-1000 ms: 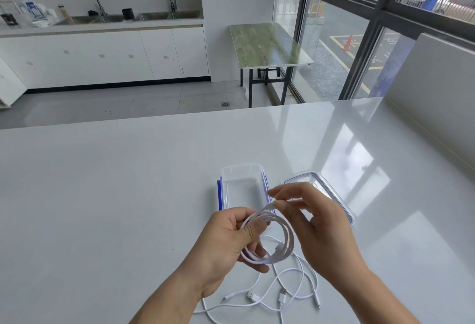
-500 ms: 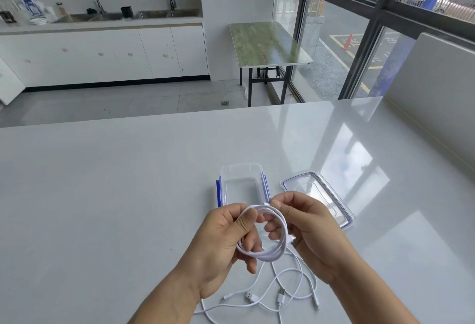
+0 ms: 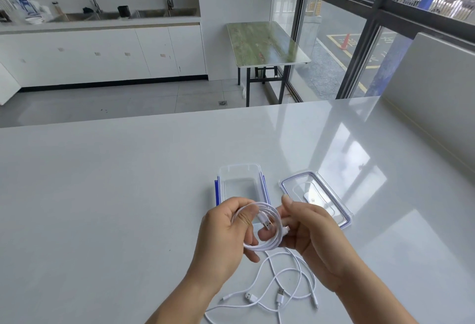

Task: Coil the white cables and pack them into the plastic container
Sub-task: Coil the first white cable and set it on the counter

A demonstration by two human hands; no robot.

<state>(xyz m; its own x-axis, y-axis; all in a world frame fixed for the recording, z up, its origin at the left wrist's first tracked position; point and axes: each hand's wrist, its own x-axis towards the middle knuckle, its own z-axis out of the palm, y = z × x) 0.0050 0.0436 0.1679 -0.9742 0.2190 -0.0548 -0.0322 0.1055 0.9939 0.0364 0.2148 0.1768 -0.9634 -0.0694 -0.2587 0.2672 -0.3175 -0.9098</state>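
The left hand point(image 3: 223, 236) curls its fingers round a coiled white cable point(image 3: 260, 248) just above the glossy white table point(image 3: 102, 195). The right hand point(image 3: 317, 236) pinches the coil's right side. Loose white cables point(image 3: 250, 297) lie nearer. The open clear plastic container point(image 3: 239, 185) sits just beyond, its clear lid point(image 3: 314, 196) to its right.

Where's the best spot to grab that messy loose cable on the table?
Once the coiled cable is packed, go for the loose cable's USB plug. Pinch it from above: it's the stiff, chunky end, lying flat on the table beside the tangled loops, so the rest should trail behind.
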